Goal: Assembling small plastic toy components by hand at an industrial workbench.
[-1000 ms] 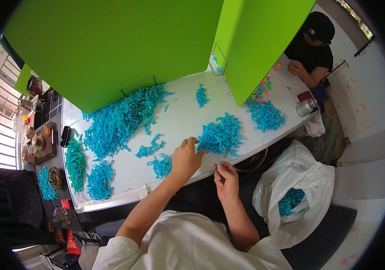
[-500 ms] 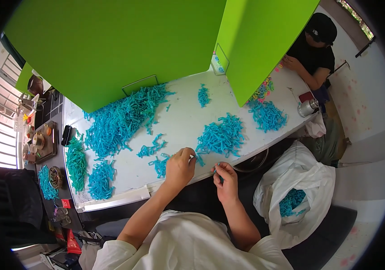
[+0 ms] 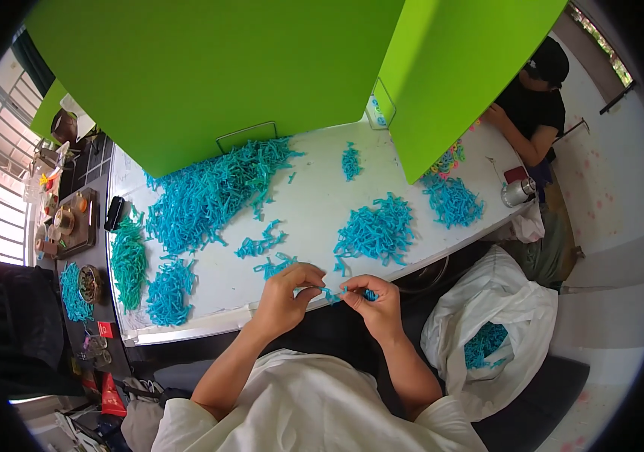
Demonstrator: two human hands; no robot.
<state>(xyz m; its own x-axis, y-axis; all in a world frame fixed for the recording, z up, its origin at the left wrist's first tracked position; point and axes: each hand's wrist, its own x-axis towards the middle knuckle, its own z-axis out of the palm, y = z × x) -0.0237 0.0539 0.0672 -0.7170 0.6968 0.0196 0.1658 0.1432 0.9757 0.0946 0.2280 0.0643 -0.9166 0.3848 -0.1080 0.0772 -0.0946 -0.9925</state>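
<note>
In front of me, at the table's near edge, my left hand [image 3: 286, 301] pinches a small blue plastic link [image 3: 329, 294] between thumb and fingertips. My right hand [image 3: 379, 310] is closed opposite, its thumb and forefinger at the other end of that link. More blue links [image 3: 370, 294] show inside the curled right fingers. Just beyond the left hand lie a few loose links [image 3: 274, 265]. A rounded heap of blue links [image 3: 376, 230] sits beyond the right hand. How the held pieces join is too small to make out.
Green divider panels [image 3: 216, 75] stand across the white table [image 3: 314, 203]. A large blue-green heap [image 3: 216, 196] lies against one. At right are a white sack [image 3: 442, 331] holding blue links, a metal can [image 3: 517, 193] and another person [image 3: 536, 113]. A tray [image 3: 81, 222] stands at left.
My hands have come together, the right moving left and the left drawing back toward me. A blue link now spans the fingertips of both. The view has shifted slightly.
</note>
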